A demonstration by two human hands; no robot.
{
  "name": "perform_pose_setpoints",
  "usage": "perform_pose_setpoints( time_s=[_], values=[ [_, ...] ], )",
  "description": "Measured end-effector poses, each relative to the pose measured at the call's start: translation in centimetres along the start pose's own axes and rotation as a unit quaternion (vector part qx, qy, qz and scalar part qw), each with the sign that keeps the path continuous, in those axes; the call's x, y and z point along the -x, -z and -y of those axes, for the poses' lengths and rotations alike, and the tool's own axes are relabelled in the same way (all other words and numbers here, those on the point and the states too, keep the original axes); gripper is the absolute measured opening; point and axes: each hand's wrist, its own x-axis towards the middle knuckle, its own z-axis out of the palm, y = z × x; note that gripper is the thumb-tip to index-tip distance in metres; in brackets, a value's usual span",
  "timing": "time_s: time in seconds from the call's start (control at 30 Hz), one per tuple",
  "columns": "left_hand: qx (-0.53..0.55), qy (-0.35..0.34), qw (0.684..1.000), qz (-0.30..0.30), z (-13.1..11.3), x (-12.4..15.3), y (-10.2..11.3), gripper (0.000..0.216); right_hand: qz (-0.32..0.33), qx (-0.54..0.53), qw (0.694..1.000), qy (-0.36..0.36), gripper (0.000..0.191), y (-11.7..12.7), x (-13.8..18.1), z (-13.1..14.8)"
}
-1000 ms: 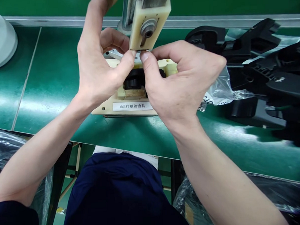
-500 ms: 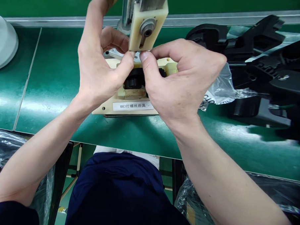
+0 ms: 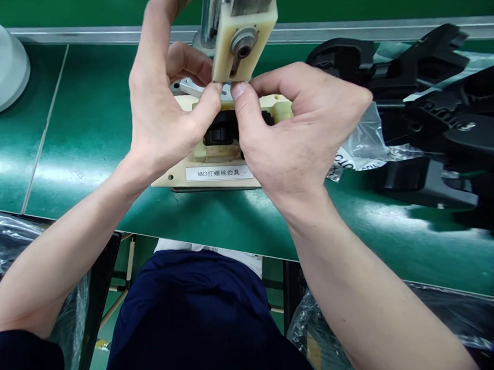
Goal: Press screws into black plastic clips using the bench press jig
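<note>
A: What surface is this?
B: A green tabletop [image 3: 85,132] with a metal rail along its far edge. The cream jig [image 3: 213,170], labelled on its front face, sits at the near middle of it.

A: What lies around the jig?
B: Well to its left, a white rounded object [image 3: 0,65] at the picture's edge. Just to its right, crinkled clear plastic bags [image 3: 364,147], and beyond them a pile of black plastic parts [image 3: 440,116]. Directly above the jig hangs a cream block [image 3: 243,40] with a metal bushing, mounted on a shiny column; it covers the far part of the jig.

A: And the thing being worked on?
B: A black ribbed part [image 3: 220,130] seated in the jig's recess, mostly hidden by both thumbs.

A: The hands?
B: The left hand [image 3: 166,117] and right hand [image 3: 306,133] meet just under the cream block, each with thumb and forefinger fingers pressed together tip to tip. Whether something small is pinched there, I cannot tell.

A: Any change from half a second ago?
B: Hardly any; both hands stay in place, the view shifts only slightly.
</note>
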Motion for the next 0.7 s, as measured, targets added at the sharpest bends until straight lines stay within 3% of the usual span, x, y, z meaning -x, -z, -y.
perform_pose_setpoints(
  time_s=[0.07, 0.2, 0.37, 0.53, 0.6, 0.7],
  values=[
    [-0.008, -0.023, 1.0, -0.001, 0.7, 0.0, 0.1, 0.08, 0.001, 0.003, 1.0, 0.006, 0.016, 0.1, 0.1, -0.1],
    [-0.062, -0.093, 0.992, 0.051, 1.6, -0.1, 0.8, 0.086, 0.008, 0.008, 0.999, 0.031, 0.017, 0.3, 0.4, -0.6],
    [-0.009, -0.028, 0.999, 0.026, 1.3, -0.1, 0.8, 0.091, 0.012, 0.011, 0.999, 0.05, 0.017, 0.5, 0.6, -1.0],
    [-0.065, -0.207, 0.972, 0.089, 2.7, -0.1, 0.9, 0.07, 0.013, 0.003, 0.999, 0.031, 0.017, 0.3, 0.5, -0.9],
    [-0.064, -0.194, 0.976, 0.075, 2.8, 0.0, 0.8, 0.073, 0.01, 0.003, 1.0, 0.028, 0.017, 0.2, 0.4, -0.7],
    [-0.031, -0.106, 0.993, 0.032, 2.2, 0.2, 0.5, 0.086, 0.003, 0.002, 1.0, 0.02, 0.017, 0.0, 0.2, -0.5]
  ],
)
